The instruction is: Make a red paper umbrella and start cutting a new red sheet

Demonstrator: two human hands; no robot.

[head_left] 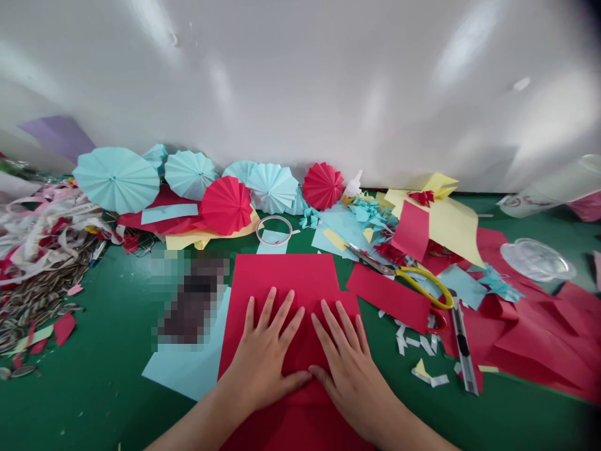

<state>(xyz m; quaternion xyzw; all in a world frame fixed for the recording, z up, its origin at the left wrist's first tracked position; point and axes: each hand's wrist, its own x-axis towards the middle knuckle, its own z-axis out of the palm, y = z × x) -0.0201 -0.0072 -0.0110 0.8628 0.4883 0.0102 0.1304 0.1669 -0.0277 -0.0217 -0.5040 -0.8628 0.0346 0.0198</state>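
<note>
Red paper point(286, 269) lies in front of me on the green table, in more than one overlapping piece. My left hand point(267, 347) rests flat on it with fingers spread. My right hand point(345, 357) lies palm down on the red paper too, fingers apart, its thumb tip close to the left thumb. Neither hand grips anything. A light blue sheet point(188, 369) sticks out from under the red paper at the left. Scissors point(425, 279) with yellow handles and a box cutter point(464, 344) lie to the right of my right hand.
Pleated paper fans, light blue point(117, 178) and red point(323, 186), stand along the white wall point(300, 94). A roll of tape point(274, 230) is behind the red paper. Sunflower seeds point(42, 282) and ribbons are heaped left. Red scraps point(554, 332) and a clear plastic lid point(538, 259) lie right.
</note>
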